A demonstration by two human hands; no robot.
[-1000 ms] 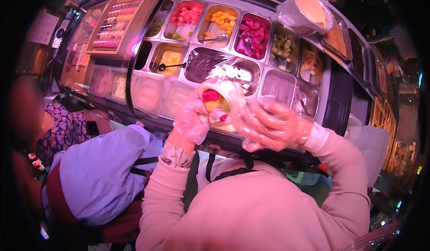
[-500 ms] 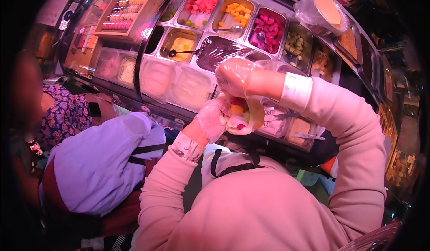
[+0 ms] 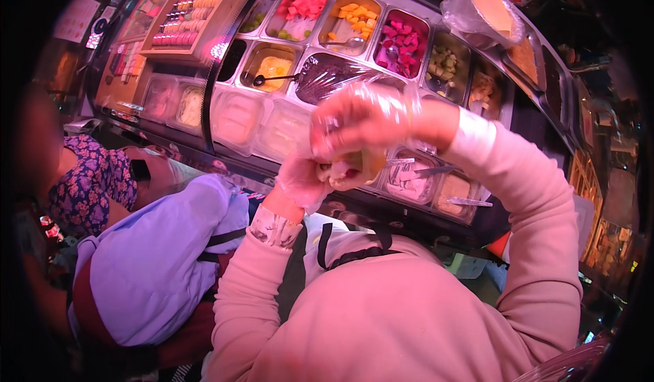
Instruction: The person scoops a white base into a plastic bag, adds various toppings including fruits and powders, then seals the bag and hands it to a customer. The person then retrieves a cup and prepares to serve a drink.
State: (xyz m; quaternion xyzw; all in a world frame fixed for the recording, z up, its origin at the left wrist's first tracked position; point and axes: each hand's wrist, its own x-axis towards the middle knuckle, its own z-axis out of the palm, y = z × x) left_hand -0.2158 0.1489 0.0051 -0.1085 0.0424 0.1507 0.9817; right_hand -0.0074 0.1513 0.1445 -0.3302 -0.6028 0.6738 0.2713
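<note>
My left hand (image 3: 300,180), in a clear plastic glove, is closed around a pale, soft wrap (image 3: 372,165) with pieces of yellow and red fruit inside. Over it, my gloved right hand (image 3: 368,118) bends its fingers down toward the wrap's upper left side. Those fingers are bunched together and slightly blurred; whatever they pinch is hidden. Part of the filling is covered by the right hand. Just beyond it lies a tray of dark food (image 3: 327,75) under cling film.
Metal pans hold pink cubes (image 3: 303,6), yellow cubes (image 3: 355,18), magenta cubes (image 3: 402,38) and a yellow filling with a black spoon (image 3: 276,79). Utensils lie over a small tub (image 3: 409,181). A boxed rack of macarons (image 3: 197,11) stands left. Another person in lavender (image 3: 157,252) is close by on my left.
My right hand has moved left and down over the wrap, its fingers curling toward the wrap's top. My left hand and the wrap have shifted slightly left.
</note>
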